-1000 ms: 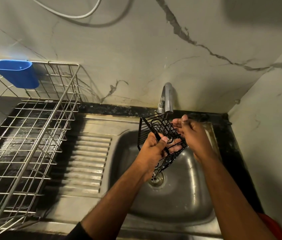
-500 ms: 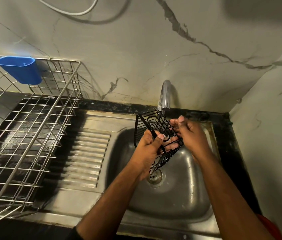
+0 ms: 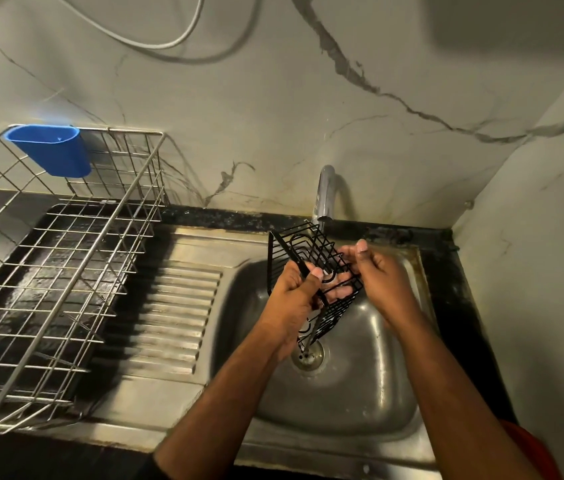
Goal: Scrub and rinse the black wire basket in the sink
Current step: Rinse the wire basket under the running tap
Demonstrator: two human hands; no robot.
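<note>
Item: black wire basket (image 3: 311, 268), being held tilted under the tap (image 3: 324, 192) above the sink (image 3: 360, 386).
Left hand (image 3: 291, 303) fingers gripping one edge, steadying; right hand (image 3: 374, 275) fingers curling around its wires, presumably rubbing.

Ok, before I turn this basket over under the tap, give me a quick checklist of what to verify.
1. Left hand grips basket: ok.
2. Right hand holds its other side: ok.
3. Basket sits below tap: ok.
4. Basket over sink bowl, not the drainboard: ok.
5. Water running: cannot tell.
6. Drain clear: cannot tell, partly hidden by the basket.
</note>
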